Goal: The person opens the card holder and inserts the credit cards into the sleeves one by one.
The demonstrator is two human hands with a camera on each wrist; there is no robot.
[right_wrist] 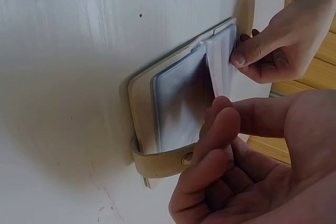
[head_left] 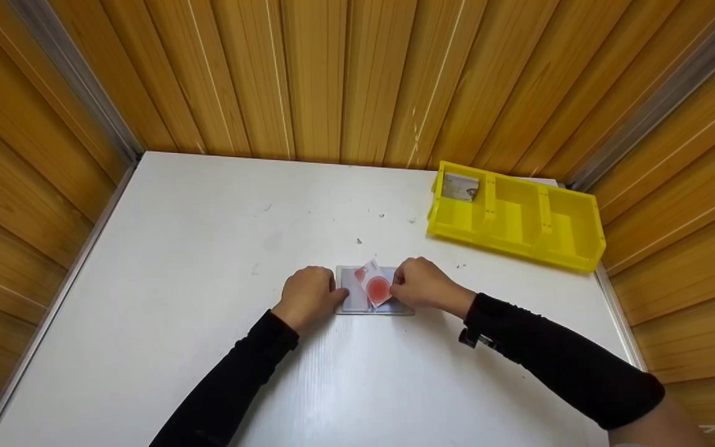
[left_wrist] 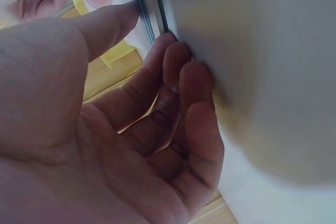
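An open card holder (head_left: 353,299) with clear plastic sleeves lies on the white table in front of me. My left hand (head_left: 311,295) pinches its left edge, thumb on top and fingertips at the outer side, as the left wrist view shows. Over the sleeves, a white card (head_left: 377,288) with a red circle is tilted, its right edge between the thumb and fingers of my right hand (head_left: 422,284). From the right wrist, the holder's beige cover and its strap (right_wrist: 157,163) with a metal snap show beside my right fingers.
A yellow bin (head_left: 488,236) with three compartments stands at the back right of the table. In its left compartment sits a small greyish stack (head_left: 458,186). Wood-look panels (head_left: 314,81) wall in the table at the back and both sides.
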